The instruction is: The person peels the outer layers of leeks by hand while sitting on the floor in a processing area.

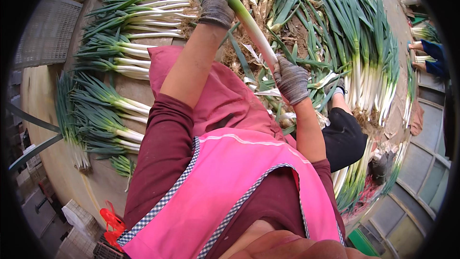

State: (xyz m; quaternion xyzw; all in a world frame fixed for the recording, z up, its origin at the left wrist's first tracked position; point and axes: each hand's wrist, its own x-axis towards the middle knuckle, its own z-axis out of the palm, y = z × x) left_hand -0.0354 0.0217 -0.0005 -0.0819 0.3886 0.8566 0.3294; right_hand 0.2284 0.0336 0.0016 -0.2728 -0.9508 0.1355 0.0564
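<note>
In grey knitted gloves, both hands hold one thick long green onion (251, 27) slantwise above a littered floor. My left hand (216, 5) is wrapped around its green upper part. Lower down, my right hand (291, 80) grips the white shank near the root end, which the fingers partly hide. Beneath the stalk lie untrimmed onions with dry brown roots (233, 48), along with peeled-off green leaves (240, 54) and white skins (267, 92).
Cleaned onions lie in rows on the left (140, 52). A big pile (359, 54) spreads on the right, beyond a black-clad leg (343, 140). Plastic crates (46, 28) stand at the left edge, and red ribbon (113, 223) is at lower left. Another person's hands (418, 55) show far right.
</note>
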